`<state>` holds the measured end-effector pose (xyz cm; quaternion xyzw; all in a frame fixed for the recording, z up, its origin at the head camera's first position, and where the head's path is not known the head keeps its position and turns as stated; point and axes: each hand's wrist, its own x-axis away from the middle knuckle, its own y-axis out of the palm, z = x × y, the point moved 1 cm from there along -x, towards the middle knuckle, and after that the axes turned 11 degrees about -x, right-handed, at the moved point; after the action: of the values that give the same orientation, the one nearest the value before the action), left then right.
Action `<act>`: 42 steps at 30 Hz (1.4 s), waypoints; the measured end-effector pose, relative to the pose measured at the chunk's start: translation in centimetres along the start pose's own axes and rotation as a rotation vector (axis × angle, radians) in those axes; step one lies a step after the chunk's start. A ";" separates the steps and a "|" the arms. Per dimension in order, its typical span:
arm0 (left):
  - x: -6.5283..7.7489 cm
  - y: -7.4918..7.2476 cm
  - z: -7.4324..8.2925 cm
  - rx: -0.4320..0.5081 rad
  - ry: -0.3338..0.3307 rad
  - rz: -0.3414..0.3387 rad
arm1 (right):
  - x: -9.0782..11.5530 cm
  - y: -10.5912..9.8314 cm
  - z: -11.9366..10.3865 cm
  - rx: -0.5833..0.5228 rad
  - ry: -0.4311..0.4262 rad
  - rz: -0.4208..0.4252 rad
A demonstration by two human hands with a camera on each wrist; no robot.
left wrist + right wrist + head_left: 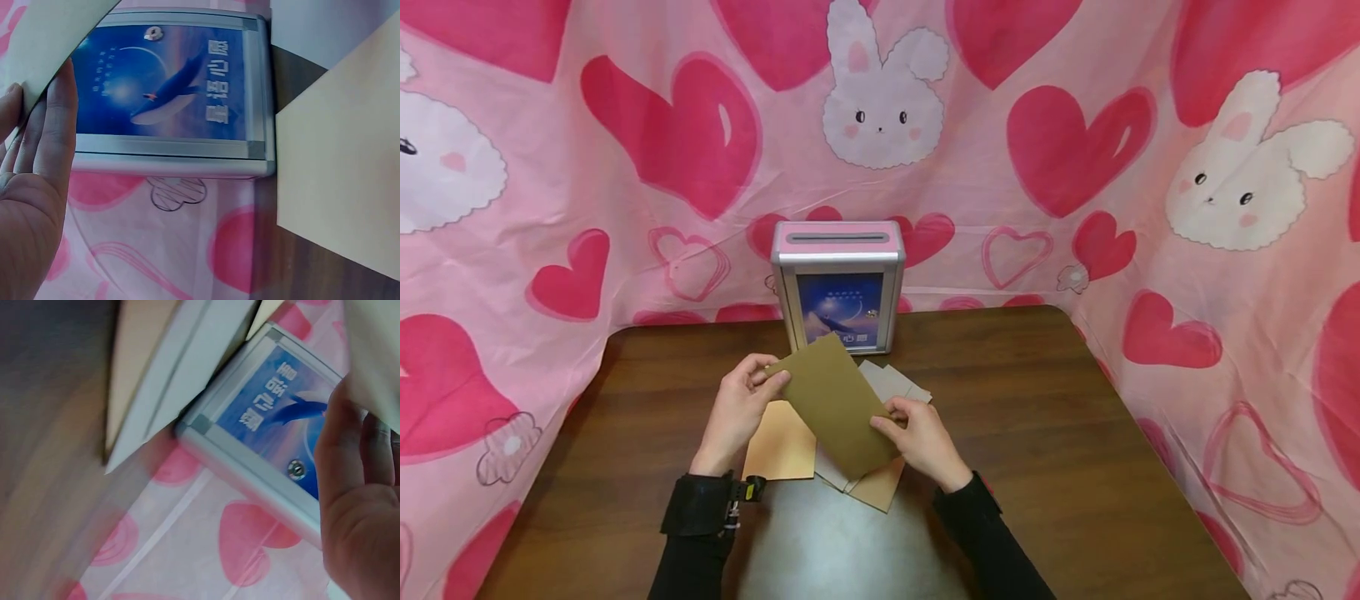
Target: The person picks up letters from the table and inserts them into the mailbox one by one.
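Observation:
An olive-brown paper envelope or card (837, 406) is held up at a tilt between both hands, over the table. My left hand (741, 406) pinches its upper left corner between thumb and fingers. At its lower right edge, my right hand (922, 439) pinches it the same way. Beneath it lie several other paper pieces: a yellowish one (780, 442) on the left, a whitish one (891, 383) towards the back and a tan one (880, 487) in front. The held piece hides part of this pile. In the left wrist view, fingers (56, 125) lie behind the paper (50, 37).
Behind the papers stands a silver-framed box (841, 283) with a pink top, a long slot and a blue whale picture with a lock on its front. The brown wooden table (1022, 400) extends to both sides. A pink heart-and-rabbit cloth (977, 192) hangs around its back and sides.

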<state>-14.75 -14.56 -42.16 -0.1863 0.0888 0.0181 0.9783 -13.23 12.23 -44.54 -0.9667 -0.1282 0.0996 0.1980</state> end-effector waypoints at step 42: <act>-6.2 -4.9 19.5 -0.260 0.887 0.463 | -13.6 -8.3 -14.8 -0.081 -0.594 0.116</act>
<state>-17.28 -11.94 -21.46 -0.2715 0.5308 0.1641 0.7858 -24.27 10.42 -25.83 -0.9080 -0.1288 0.3841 0.1073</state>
